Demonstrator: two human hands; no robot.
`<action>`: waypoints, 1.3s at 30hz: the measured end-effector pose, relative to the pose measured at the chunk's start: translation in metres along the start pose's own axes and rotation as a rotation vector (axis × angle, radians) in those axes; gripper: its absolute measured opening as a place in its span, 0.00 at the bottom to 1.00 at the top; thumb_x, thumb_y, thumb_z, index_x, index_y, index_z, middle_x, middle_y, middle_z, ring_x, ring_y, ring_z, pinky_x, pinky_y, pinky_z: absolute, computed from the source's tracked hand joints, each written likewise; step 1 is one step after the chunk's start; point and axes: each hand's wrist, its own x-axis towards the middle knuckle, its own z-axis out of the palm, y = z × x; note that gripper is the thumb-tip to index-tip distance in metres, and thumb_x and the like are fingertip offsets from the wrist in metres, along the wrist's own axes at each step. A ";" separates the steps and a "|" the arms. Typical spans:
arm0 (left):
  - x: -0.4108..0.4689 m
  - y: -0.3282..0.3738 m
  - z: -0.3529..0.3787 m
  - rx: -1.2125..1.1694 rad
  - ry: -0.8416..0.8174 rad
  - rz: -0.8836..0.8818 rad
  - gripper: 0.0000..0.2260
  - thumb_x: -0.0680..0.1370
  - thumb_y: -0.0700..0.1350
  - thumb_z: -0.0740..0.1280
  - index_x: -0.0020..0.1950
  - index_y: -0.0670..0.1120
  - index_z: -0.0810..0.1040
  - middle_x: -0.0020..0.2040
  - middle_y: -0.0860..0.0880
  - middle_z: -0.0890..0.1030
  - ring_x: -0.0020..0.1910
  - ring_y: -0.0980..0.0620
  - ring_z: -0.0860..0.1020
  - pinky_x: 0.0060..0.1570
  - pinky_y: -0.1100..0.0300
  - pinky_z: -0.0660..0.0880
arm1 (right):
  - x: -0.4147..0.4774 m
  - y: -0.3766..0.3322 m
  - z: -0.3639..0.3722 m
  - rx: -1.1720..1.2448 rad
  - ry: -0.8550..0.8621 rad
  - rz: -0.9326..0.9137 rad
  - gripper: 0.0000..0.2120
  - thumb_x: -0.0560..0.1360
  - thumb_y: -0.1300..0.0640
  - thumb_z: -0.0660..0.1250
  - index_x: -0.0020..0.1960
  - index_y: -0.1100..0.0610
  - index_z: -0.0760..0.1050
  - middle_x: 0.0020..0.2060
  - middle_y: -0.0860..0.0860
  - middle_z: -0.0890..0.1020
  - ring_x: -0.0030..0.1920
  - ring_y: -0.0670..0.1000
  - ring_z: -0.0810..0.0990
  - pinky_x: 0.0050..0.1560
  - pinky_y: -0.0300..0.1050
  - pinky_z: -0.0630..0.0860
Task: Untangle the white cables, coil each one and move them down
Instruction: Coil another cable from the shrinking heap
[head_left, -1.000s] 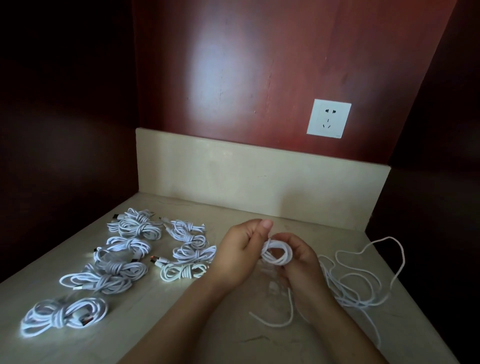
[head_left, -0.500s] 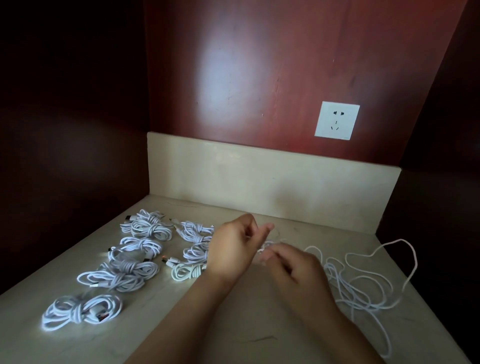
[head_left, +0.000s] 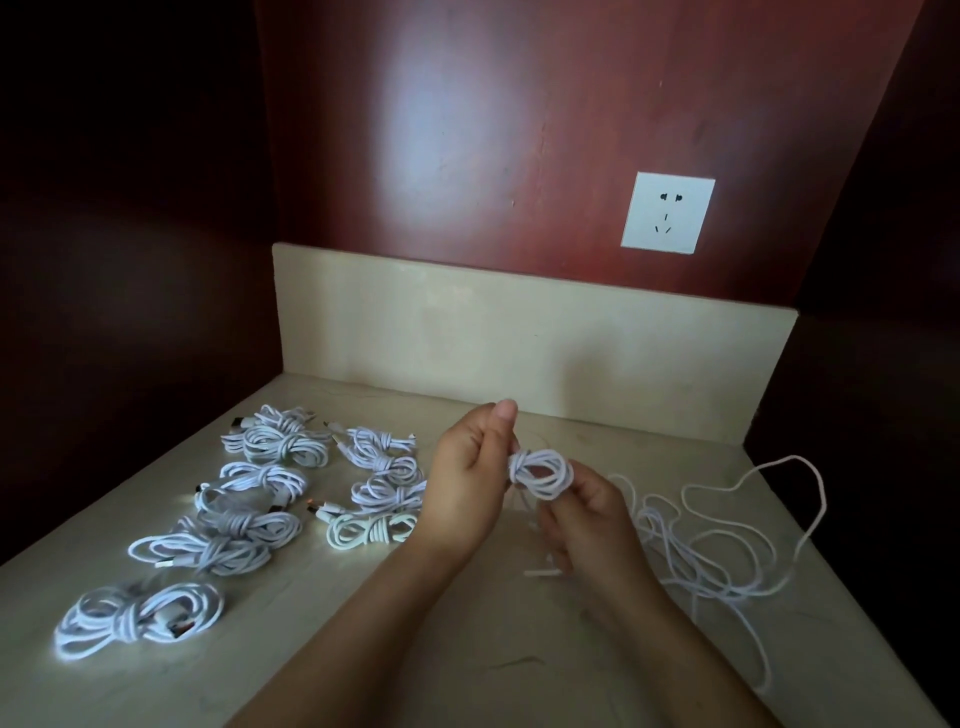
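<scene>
Both hands were raised above the counter (head_left: 467, 649) and met on a single small white coil (head_left: 541, 473); the left hand (head_left: 470, 480) was closed on the coil's left end, where a few turns of cable were wrapped crosswise around the loops, with its thumb pointing upward; the right hand (head_left: 587, 512) pinched the coil's lower right rim between thumb and fingers, the remaining fingers curled toward the palm. A short white connector end (head_left: 543, 573) showed just below the right hand, beside its wrist; whether it belonged to the held coil could not be determined.

To the left of the left hand, finished coils (head_left: 371, 530) lay on the counter in two rough rows; the nearest one sat just beside the left wrist; the farthest-forward coil (head_left: 137, 618) lay well apart, toward the counter's near left edge; each was bound at its middle by its own cable. To the right of the right hand, a loose tangle of white cable (head_left: 717, 561) lay spread on the counter, its long loops reaching toward the right edge.

Beyond the hands stood a pale backsplash (head_left: 519, 338); above it, on the red-brown wall, a white socket (head_left: 668, 213) was mounted up and to the right of the right hand.
</scene>
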 end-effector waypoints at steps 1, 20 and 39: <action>-0.001 -0.002 -0.001 0.013 0.019 -0.013 0.21 0.83 0.50 0.59 0.31 0.46 0.67 0.23 0.53 0.68 0.24 0.56 0.68 0.29 0.64 0.67 | -0.002 0.004 0.002 -0.056 -0.022 -0.007 0.10 0.80 0.61 0.63 0.42 0.56 0.80 0.20 0.43 0.70 0.21 0.41 0.65 0.27 0.34 0.61; 0.005 -0.019 -0.013 0.568 -0.152 0.236 0.19 0.77 0.58 0.64 0.31 0.50 0.68 0.29 0.52 0.71 0.31 0.55 0.70 0.33 0.56 0.68 | -0.004 -0.006 -0.019 -0.425 0.043 -0.254 0.07 0.72 0.51 0.73 0.37 0.52 0.81 0.34 0.45 0.83 0.37 0.44 0.82 0.41 0.48 0.77; 0.001 -0.002 -0.003 -0.183 0.059 -0.045 0.05 0.83 0.40 0.58 0.54 0.48 0.71 0.31 0.51 0.70 0.25 0.56 0.66 0.24 0.63 0.66 | -0.009 -0.004 0.004 0.136 -0.193 0.240 0.13 0.83 0.57 0.58 0.44 0.56 0.77 0.24 0.50 0.65 0.22 0.45 0.57 0.20 0.34 0.54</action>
